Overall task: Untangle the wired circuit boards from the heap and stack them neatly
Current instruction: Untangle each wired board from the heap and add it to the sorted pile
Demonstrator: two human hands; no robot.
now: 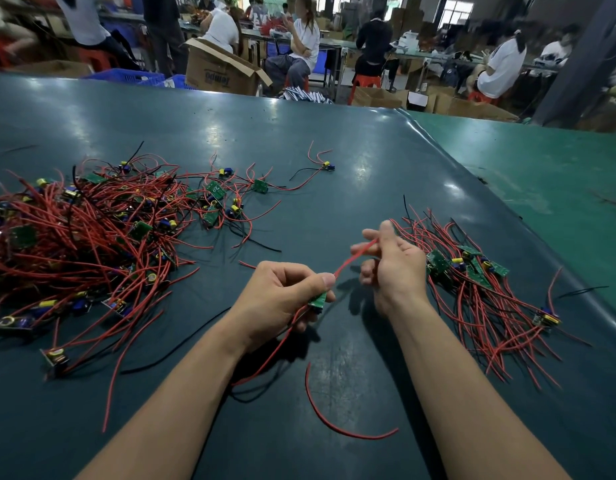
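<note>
Our left hand [282,292] pinches a small green board [317,300] – our right hand [391,263] holds its red wire [351,259] taut, grip closed, above the table [334,150]

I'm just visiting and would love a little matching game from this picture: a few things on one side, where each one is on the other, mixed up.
Things:
1. tangled heap
2. sorted pile
3. green board
4. loose red wire

Places:
A. pinched in the left hand
B. lying alone on the mat between the forearms
C. on the left of the mat
D. beside the right hand, on the right

Pairs: 1-C, 2-D, 3-A, 4-B
</note>
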